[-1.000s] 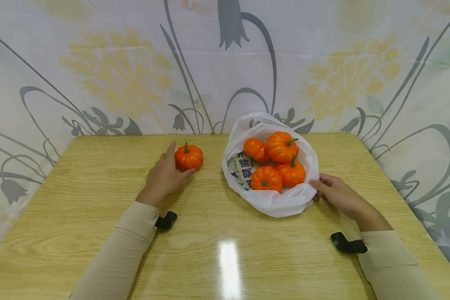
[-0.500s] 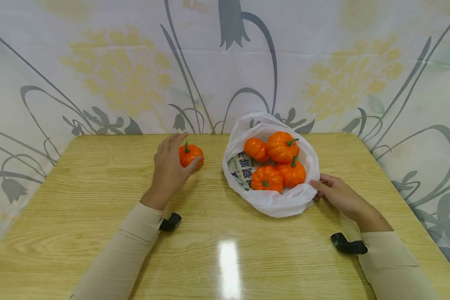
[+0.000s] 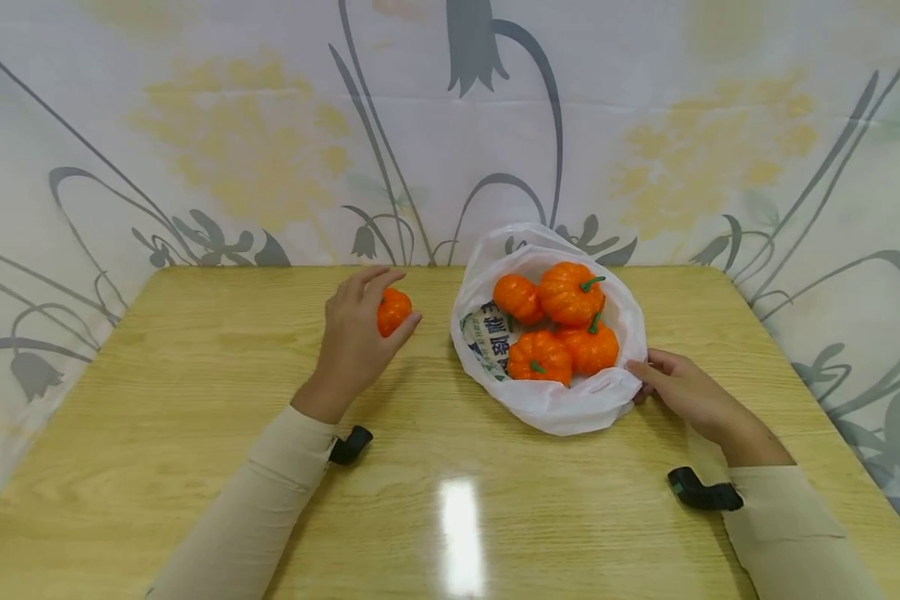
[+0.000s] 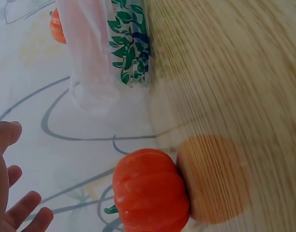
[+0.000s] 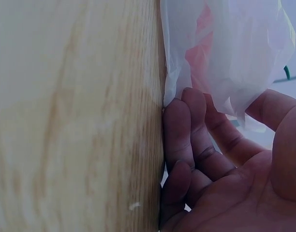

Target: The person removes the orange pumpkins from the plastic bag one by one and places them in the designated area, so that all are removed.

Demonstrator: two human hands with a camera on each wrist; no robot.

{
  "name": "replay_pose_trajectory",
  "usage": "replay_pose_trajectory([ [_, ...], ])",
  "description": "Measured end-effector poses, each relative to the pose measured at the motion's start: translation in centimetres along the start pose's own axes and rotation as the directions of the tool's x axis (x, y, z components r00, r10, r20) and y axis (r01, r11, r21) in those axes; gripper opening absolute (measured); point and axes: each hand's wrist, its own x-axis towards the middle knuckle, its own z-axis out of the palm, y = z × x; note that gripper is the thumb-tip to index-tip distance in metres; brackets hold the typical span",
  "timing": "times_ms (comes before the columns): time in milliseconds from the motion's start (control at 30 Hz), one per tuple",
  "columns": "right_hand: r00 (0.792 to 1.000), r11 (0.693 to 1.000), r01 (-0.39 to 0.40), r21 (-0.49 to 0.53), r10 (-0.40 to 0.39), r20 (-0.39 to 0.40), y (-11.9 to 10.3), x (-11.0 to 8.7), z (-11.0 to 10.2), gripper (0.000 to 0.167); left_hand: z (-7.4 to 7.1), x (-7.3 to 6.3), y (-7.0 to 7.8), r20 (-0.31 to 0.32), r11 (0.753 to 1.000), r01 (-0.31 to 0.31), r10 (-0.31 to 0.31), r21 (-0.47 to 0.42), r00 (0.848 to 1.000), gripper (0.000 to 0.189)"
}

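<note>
An orange pumpkin (image 3: 394, 312) with a green stem rests on the wooden table, partly covered by my left hand (image 3: 356, 342) in the head view. In the left wrist view a gap shows between that hand's spread fingers (image 4: 24, 210) and the pumpkin (image 4: 150, 191). To the right sits a white plastic bag (image 3: 562, 412), its mouth spread wide, with several pumpkins (image 3: 570, 293) inside. My right hand (image 3: 690, 396) pinches the bag's right rim between thumb and fingers. The right wrist view shows the bag's thin film (image 5: 230, 53) between them, with the lower fingers against the table.
Printed dark lettering (image 3: 489, 333) shows on the bag's left inner wall. A patterned cloth (image 3: 390, 125) with grey and yellow flowers hangs behind the table (image 3: 375, 517) and along both sides. Each wrist wears a small black device (image 3: 705, 492).
My left hand has come off the lone pumpkin's side and shifted up and right, over it. That pumpkin stays in place. The right hand keeps its grip on the bag.
</note>
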Motion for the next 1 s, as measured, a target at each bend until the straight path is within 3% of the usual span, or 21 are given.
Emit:
replay_pose_trajectory([
  [433, 1.0, 1.0, 0.014, 0.015, -0.014, 0.011, 0.0, 0.0, -0.1, 0.047, 0.9, -0.6, 0.9, 0.071, 0.997, -0.076, 0.073, 0.032, 0.995, 0.051],
  [667, 1.0, 0.999, 0.01, 0.032, -0.011, 0.026, 0.0, 0.1, 0.2, 0.046, 1.2, -1.1, 1.5, 0.053, 0.99, -0.136, 0.134, 0.027, 0.99, 0.046],
  [833, 1.0, 1.0, 0.018, 0.002, -0.018, 0.01, 0.0, 0.0, 0.0, 0.044, 1.9, -0.8, 3.1, 0.054, 0.978, -0.208, 0.206, 0.02, 0.977, 0.042],
  [1000, 1.0, 1.0, 0.021, 0.005, -0.021, 0.011, 0.0, 0.2, -0.1, 0.044, 3.3, -0.1, 5.3, 0.108, 0.974, -0.227, 0.228, -0.02, 0.968, 0.042],
])
